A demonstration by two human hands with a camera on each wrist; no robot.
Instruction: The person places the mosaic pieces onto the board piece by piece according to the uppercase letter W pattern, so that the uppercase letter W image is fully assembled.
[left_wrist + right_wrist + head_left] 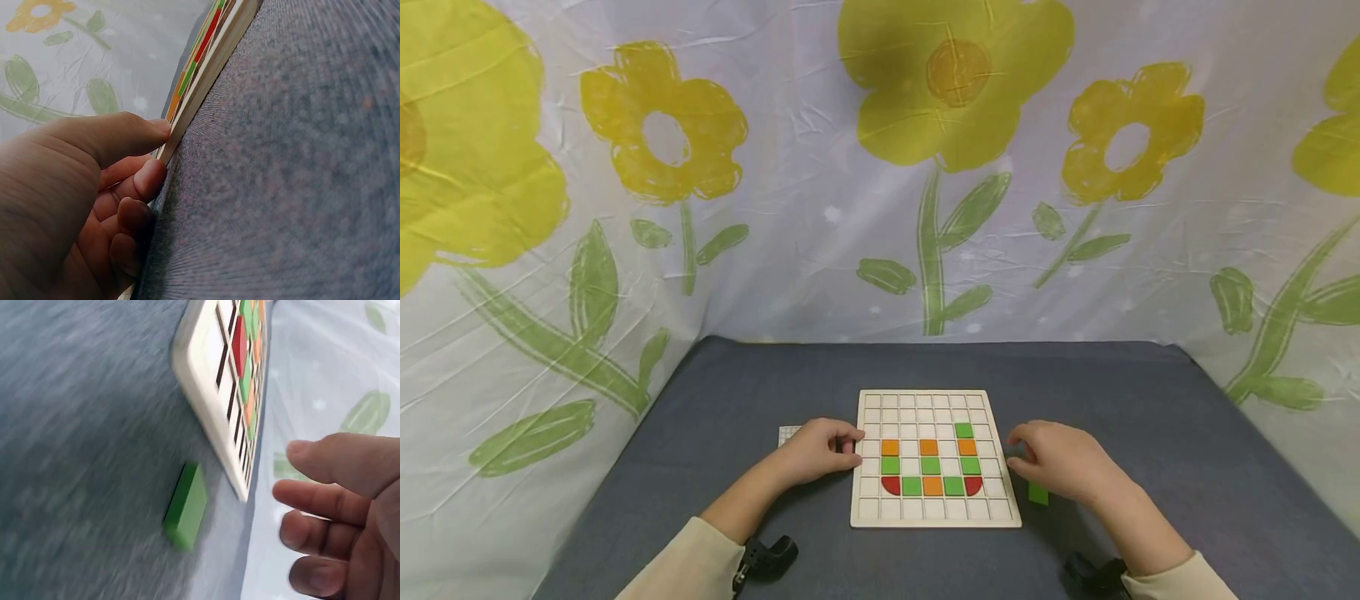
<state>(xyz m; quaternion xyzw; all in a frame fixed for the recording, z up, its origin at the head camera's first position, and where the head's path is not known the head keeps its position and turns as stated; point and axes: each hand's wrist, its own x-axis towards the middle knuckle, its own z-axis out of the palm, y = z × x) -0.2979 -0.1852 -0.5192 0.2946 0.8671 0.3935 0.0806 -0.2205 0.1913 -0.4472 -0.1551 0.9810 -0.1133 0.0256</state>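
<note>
A pale wooden grid board lies on the dark cloth. Green, orange and red tiles sit in its squares; the red ones have a rounded corner. My left hand holds the board's left edge, thumb and forefinger at the rim, other fingers curled under in the left wrist view. By the right edge hovers my right hand, its fingers loosely bent. Nothing shows between thumb and fingers in the right wrist view. A loose green block lies on the cloth below that hand.
Part of a white gridded card shows behind my left hand. The dark cloth spreads over the table. A white curtain with yellow flowers stands behind and at both sides. Black straps with devices sit at the wrists.
</note>
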